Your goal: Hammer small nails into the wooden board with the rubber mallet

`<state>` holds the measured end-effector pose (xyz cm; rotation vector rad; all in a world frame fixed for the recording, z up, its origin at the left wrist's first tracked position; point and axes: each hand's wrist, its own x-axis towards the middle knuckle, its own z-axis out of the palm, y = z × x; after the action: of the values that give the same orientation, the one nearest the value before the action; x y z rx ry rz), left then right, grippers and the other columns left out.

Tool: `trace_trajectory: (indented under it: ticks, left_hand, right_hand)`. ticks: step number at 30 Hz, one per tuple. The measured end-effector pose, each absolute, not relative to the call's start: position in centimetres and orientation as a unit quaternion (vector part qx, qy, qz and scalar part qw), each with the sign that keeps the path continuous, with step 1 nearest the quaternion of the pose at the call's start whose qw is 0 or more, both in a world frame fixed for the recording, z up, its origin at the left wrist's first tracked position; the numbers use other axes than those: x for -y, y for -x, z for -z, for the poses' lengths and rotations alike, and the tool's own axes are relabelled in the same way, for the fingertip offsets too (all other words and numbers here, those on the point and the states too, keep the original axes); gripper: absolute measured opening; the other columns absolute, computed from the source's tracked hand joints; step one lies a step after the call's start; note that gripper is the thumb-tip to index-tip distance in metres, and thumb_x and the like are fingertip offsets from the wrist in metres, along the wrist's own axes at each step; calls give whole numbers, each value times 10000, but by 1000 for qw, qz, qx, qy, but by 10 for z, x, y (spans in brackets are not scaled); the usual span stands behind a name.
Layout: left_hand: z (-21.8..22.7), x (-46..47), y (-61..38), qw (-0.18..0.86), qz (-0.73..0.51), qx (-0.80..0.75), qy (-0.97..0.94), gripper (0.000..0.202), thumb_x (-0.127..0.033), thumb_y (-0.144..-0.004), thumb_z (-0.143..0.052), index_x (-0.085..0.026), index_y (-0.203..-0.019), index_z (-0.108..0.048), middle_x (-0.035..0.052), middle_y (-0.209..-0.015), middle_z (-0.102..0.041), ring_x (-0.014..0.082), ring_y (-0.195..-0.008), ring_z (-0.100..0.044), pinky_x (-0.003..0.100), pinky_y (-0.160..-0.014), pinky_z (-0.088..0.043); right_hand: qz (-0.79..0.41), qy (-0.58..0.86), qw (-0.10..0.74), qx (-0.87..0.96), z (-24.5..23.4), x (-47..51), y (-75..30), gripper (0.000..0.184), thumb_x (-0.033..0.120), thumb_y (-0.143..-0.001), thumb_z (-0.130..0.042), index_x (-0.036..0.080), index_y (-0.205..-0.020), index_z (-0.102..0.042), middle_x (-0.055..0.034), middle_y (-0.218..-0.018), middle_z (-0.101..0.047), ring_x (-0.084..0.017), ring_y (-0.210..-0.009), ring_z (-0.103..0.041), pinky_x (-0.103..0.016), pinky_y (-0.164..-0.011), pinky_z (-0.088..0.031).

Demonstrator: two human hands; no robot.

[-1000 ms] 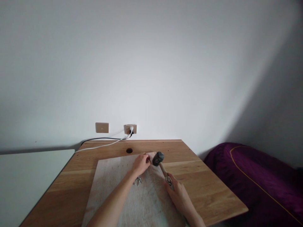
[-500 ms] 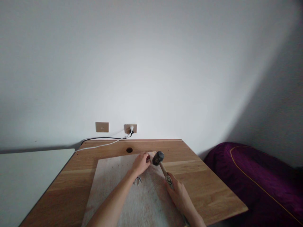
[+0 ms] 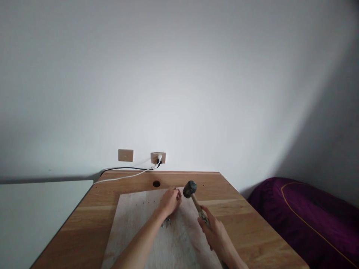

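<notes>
Wooden hammer [image 3: 195, 198] handle sits clamped in the right hand [image 3: 213, 231], fingers wrapped round its lower end; dark head is raised just above the far edge of the pale board [image 3: 131, 220], close to the left hand [image 3: 169, 201]. Left hand rests on the board w/ fingertips pinched together near the hammer head; what's between them is too small to tell, prob. a nail. Small heap of metal bits [image 3: 166, 222] lies on the board just below the left wrist. Board lies flat on an oak desk [image 3: 246, 231], which has a round cable hole [image 3: 156, 184] near its back edge. White and black cables [image 3: 126, 174] run to a wall socket [image 3: 157, 157]; a switch plate [image 3: 125, 155] sits beside it. Purple bedding [image 3: 305, 220] at right.
</notes>
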<state>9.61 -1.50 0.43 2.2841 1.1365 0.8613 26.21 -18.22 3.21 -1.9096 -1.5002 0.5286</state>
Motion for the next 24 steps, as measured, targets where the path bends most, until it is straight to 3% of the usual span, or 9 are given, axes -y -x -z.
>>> trace_trajectory:
  ticks: [4,6,11,16,24]
  left_hand:
    - [3,8,-97,244,-341,-408,-811,455,-79,-732,-614,-198,-1169,-574,84,-1151,-638,219,-1031,-597,321,-936,-460]
    - [6,2,-97,259,-370,-410,-792,525,-30,-689,-585,-193,-1186,-538,75,-1125,-616,212,-1023,-581,330,-938,-464]
    - [10,-14,-95,285,-444,-450,-721,474,41,-700,-477,-180,-1112,-550,36,-952,-593,181,-915,-592,315,-875,-479]
    - [9,-13,-94,290,-434,-437,-733,368,41,-737,-482,-164,-1014,-614,28,-876,-624,171,-850,-614,288,-815,-482]
    - [0,8,-95,269,-382,-373,-801,228,-80,-771,-614,-175,-964,-690,52,-959,-691,195,-923,-639,295,-855,-480]
  right_hand:
    - [-157,701,368,590,-59,178,-253,603,540,-976,-413,196,-1455,-542,-47,-763,-737,-203,-522,-690,-265,-495,-522]
    - [-138,694,375,599,-66,175,-249,602,544,-978,-407,197,-1448,-552,-58,-778,-745,-230,-584,-720,-285,-540,-542]
    - [-116,695,351,617,-51,169,-244,539,484,-965,-448,185,-1383,-613,-81,-797,-770,-273,-724,-765,-318,-667,-570]
    - [-134,714,316,611,-41,167,-248,527,470,-965,-441,194,-1381,-613,-65,-753,-762,-260,-623,-747,-322,-617,-564]
    - [-128,723,330,592,-37,178,-261,511,429,-970,-420,195,-1384,-608,-50,-743,-762,-251,-645,-757,-315,-616,-567]
